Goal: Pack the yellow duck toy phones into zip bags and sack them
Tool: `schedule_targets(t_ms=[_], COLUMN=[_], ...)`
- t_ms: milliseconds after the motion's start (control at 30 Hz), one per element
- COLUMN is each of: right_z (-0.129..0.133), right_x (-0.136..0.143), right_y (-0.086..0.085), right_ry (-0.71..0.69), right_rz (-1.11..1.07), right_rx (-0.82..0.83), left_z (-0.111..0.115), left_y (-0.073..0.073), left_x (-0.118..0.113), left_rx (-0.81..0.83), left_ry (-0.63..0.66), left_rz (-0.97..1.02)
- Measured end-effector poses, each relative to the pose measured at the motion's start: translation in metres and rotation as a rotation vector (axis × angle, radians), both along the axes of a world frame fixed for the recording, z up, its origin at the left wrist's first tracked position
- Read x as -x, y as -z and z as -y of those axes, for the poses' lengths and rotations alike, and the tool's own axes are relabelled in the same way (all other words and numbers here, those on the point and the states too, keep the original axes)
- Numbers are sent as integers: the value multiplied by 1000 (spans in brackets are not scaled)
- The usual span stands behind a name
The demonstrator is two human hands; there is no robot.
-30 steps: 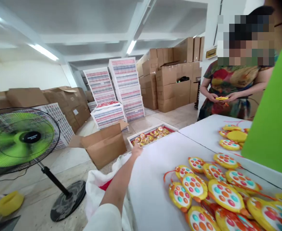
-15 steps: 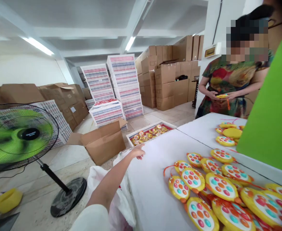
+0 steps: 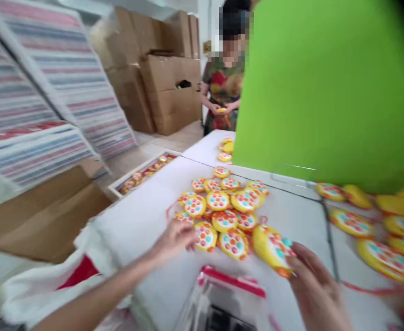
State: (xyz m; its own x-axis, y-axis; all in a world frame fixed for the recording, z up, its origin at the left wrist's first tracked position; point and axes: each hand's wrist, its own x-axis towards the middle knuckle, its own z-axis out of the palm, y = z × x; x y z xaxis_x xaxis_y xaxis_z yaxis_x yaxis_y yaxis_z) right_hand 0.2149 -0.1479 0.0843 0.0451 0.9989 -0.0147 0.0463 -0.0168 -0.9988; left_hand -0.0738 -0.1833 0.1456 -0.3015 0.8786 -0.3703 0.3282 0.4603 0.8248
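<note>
My right hand (image 3: 317,280) grips the edge of a yellow pop-button toy (image 3: 272,250), thumb and fingers closed on its right end. The toy has a white face with coloured round bumps and is tilted above the table. My left hand (image 3: 174,239) hovers at the near left side of a pile of similar yellow toys (image 3: 218,201). Its fingers are loosely bent and apart, somewhat blurred, with nothing visible in them. Between my hands, at the near edge, lies a clear plastic pouch with a red border (image 3: 232,281) and something dark inside.
A green panel (image 3: 326,92) stands across the white table (image 3: 133,220), with more yellow toys (image 3: 351,223) at the right. Beyond the table a person (image 3: 222,87) holds a small yellow item. Left are a toy-filled tray (image 3: 146,174), an open carton (image 3: 50,211) and stacked white crates (image 3: 67,78).
The view has turned right and down. My left hand has moved from the table's left edge towards the pile. My right hand, holding a toy, and the clear pouch have come into view.
</note>
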Motion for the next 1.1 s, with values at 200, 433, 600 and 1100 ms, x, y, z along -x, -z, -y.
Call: schedule_targets(t_ms=[200, 433, 600, 1100], right_z=[40, 52, 36, 50], right_x=[36, 20, 13, 10], right_y=[0, 2, -3, 16], right_ry=[142, -33, -280, -288], right_rz=[46, -66, -194, -217], right_rx=[-213, 9, 215, 218], left_z=[33, 15, 28, 26], left_y=[44, 48, 49, 57], left_x=[-137, -126, -113, -105], left_rx=[-159, -233, -203, -62], left_ry=[116, 75, 172, 200], left_rz=[866, 868, 718, 705])
